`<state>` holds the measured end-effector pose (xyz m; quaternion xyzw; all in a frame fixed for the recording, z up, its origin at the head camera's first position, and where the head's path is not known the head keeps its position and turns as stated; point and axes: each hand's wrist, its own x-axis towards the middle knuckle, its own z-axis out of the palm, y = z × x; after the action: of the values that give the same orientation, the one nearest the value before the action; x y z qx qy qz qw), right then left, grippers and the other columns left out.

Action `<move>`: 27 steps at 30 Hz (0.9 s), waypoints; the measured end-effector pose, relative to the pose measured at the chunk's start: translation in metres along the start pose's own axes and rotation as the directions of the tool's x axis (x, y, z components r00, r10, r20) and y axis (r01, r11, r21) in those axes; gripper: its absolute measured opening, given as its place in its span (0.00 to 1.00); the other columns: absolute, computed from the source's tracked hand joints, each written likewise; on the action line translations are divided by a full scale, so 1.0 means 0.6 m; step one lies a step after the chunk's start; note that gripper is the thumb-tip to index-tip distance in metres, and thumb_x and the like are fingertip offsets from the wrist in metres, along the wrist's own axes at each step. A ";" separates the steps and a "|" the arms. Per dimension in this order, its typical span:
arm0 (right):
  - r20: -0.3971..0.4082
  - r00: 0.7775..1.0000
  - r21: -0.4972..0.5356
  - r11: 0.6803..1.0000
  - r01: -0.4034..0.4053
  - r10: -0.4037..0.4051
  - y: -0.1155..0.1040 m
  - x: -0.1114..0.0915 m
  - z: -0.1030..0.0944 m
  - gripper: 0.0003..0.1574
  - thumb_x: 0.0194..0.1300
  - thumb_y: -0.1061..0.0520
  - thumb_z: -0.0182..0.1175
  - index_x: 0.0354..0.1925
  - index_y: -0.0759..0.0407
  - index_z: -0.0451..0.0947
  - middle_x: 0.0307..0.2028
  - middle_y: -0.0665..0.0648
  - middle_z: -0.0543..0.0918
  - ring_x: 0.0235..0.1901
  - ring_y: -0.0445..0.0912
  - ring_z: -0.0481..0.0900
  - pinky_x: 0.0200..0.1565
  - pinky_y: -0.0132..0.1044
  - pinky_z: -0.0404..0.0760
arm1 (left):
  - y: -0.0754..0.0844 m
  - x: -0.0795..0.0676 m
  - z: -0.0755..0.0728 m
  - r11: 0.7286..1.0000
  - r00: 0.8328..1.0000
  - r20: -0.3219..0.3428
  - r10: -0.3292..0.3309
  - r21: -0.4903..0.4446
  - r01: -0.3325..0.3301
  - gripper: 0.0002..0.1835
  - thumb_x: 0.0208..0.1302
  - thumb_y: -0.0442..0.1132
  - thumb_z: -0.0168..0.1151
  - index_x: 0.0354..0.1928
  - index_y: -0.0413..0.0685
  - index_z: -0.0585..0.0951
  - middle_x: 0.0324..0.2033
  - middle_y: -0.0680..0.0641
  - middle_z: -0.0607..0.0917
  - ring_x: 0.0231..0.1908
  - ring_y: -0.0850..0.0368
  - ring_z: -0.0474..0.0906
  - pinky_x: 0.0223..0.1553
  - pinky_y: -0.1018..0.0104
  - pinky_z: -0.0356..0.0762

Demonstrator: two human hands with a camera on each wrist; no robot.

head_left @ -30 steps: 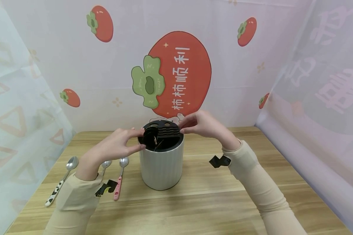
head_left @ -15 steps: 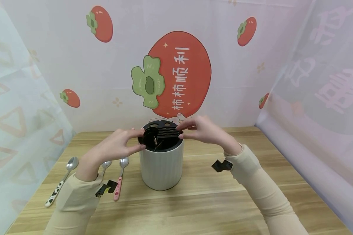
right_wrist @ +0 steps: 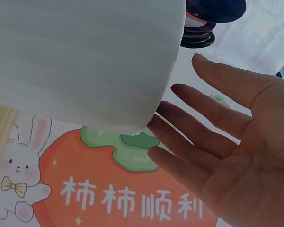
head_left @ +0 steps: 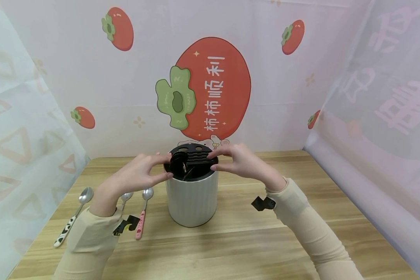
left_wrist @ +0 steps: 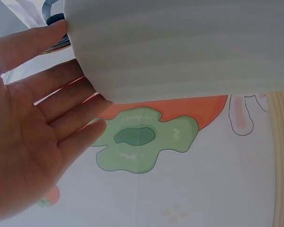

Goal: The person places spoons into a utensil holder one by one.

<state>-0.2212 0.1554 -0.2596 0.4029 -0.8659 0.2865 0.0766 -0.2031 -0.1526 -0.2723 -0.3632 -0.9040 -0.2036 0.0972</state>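
A white ribbed utensil holder (head_left: 192, 202) with a black slotted top (head_left: 200, 155) stands upright in the middle of the table. Dark, glossy rounded pieces, perhaps spoon bowls (head_left: 179, 156), stick out of its left side; they also show in the right wrist view as black rounded pieces (right_wrist: 215, 12). My left hand (head_left: 138, 173) is at the holder's left rim, fingers and thumb spread and seeming to touch it. At the right rim is my right hand (head_left: 243, 163), fingers extended, thumb apart from them. Neither hand visibly grips anything.
Left of the holder lie a spoon with a cow-print handle (head_left: 68, 230), a spoon with a pink handle (head_left: 140, 225), and another spoon (head_left: 126, 196) partly hidden by my left arm. A printed cloth backdrop (head_left: 143, 77) rises behind the wooden table (head_left: 231, 249).
My right hand has shifted slightly down and nearer along the holder's right rim, its fingertips moving a little left. The left hand and the holder stay put.
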 end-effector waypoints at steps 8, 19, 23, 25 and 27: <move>-0.022 0.999 -0.020 0.999 0.030 -0.030 -0.008 -0.006 0.011 0.20 0.56 0.53 0.69 0.48 0.56 0.82 0.46 0.50 0.85 0.51 0.42 0.80 0.55 0.40 0.77 | 0.001 -0.001 -0.001 1.000 1.000 0.002 -0.003 -0.011 0.003 0.15 0.61 0.47 0.63 0.49 0.53 0.82 0.53 0.49 0.82 0.52 0.53 0.80 0.54 0.53 0.76; -0.028 0.998 -0.046 0.997 0.064 -0.065 -0.015 -0.006 0.021 0.23 0.55 0.49 0.70 0.49 0.55 0.82 0.46 0.49 0.85 0.51 0.40 0.80 0.53 0.37 0.78 | 0.001 -0.001 -0.002 1.000 1.000 0.003 -0.006 -0.017 0.006 0.17 0.61 0.47 0.63 0.50 0.51 0.82 0.54 0.48 0.82 0.52 0.52 0.80 0.54 0.52 0.75; -0.029 0.996 -0.056 0.995 0.082 -0.083 -0.015 -0.004 0.026 0.24 0.54 0.48 0.70 0.48 0.54 0.82 0.47 0.49 0.85 0.51 0.40 0.80 0.53 0.36 0.78 | 0.000 -0.001 -0.002 1.000 1.000 0.003 -0.008 -0.014 0.008 0.17 0.61 0.48 0.63 0.50 0.52 0.82 0.54 0.48 0.82 0.51 0.53 0.80 0.54 0.53 0.76; -0.028 0.996 -0.060 0.995 0.082 -0.084 -0.015 -0.004 0.028 0.24 0.54 0.47 0.70 0.48 0.54 0.82 0.47 0.49 0.85 0.51 0.40 0.80 0.52 0.36 0.78 | 0.000 -0.001 -0.001 1.000 1.000 0.002 -0.008 -0.016 0.008 0.16 0.61 0.48 0.63 0.50 0.53 0.82 0.54 0.49 0.82 0.51 0.54 0.80 0.54 0.53 0.76; -0.027 0.996 -0.064 0.995 0.077 -0.079 -0.014 -0.004 0.029 0.24 0.54 0.47 0.70 0.48 0.54 0.82 0.47 0.49 0.85 0.50 0.40 0.80 0.52 0.35 0.78 | -0.001 -0.001 -0.001 1.000 1.000 -0.002 -0.005 -0.016 0.005 0.16 0.61 0.48 0.63 0.50 0.53 0.82 0.53 0.50 0.82 0.51 0.54 0.80 0.54 0.53 0.76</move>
<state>-0.2115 0.1428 -0.2710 0.4296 -0.8567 0.2620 0.1132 -0.2028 -0.1536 -0.2721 -0.3615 -0.9032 -0.2112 0.0946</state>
